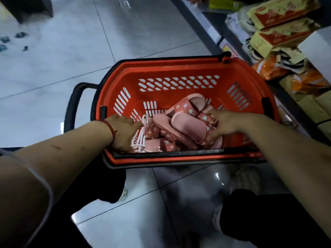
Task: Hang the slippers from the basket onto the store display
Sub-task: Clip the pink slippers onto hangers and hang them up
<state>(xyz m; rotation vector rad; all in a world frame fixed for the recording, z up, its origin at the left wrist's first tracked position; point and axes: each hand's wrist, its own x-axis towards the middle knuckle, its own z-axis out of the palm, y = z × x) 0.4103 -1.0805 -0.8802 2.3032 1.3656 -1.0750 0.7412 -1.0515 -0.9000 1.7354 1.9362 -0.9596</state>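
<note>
Two arms [71,149] reach into the basket [179,66], right hand [223,124] gripping a slipper [189,127].

Floor [59,56]: pale glossy tiles under me, thin dark joints.
Basket [170,62]: red with black handles, on the floor just ahead of my knees, close beside the shelf.
Inside it: pink slippers [188,126] piled at the near side, white hangers [138,138] to their left.
Shelf [213,24]: on my right, stacked with yellow-and-red packets [279,13] and orange bags [268,67].
Far left: small dark scraps [21,35] on the tiles.
</note>
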